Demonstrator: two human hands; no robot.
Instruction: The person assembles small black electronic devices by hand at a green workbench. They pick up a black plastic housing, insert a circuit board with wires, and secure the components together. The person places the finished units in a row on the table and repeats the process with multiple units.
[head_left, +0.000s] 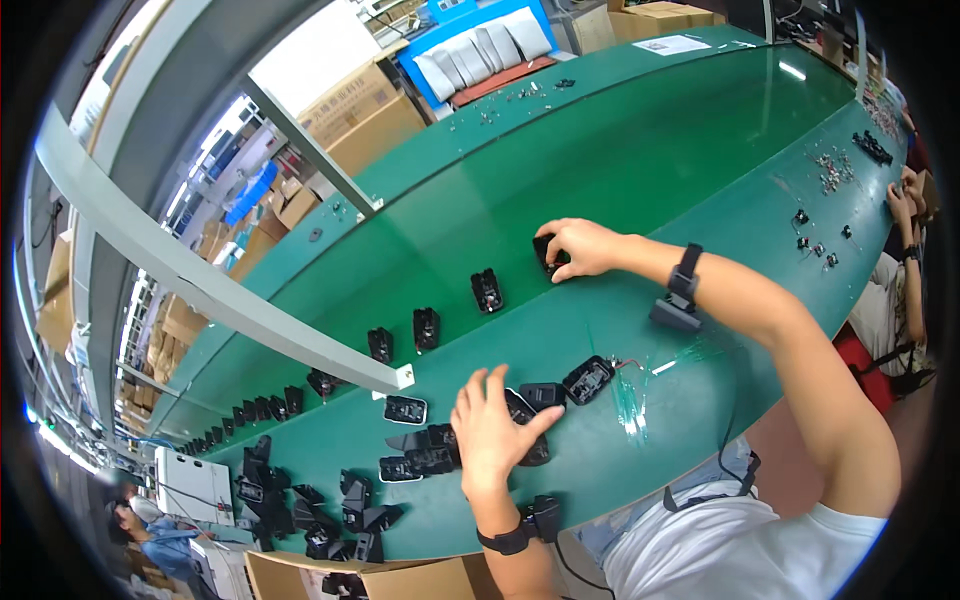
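Observation:
My right hand (pixel 588 247) reaches out over the green conveyor belt (pixel 640 205). Its fingers are closed on a black plastic housing (pixel 542 250), partly hidden by the hand. My left hand (pixel 492 432) is open with fingers spread over a cluster of black housings (pixel 432 458) on the green bench; whether it touches them is unclear. Right of that hand lie a black block-shaped part (pixel 543 396) and an open housing (pixel 588 380) showing its inside and a red wire. Thin pale green strands (pixel 630 405) are scattered beside it.
More black housings (pixel 427 328) stand along the belt toward the left. Dark parts (pixel 355 500) are piled at the near left, above a cardboard box (pixel 430 580). A grey metal frame (pixel 230 290) crosses the left side. Another person's hand (pixel 900 205) is at the far right.

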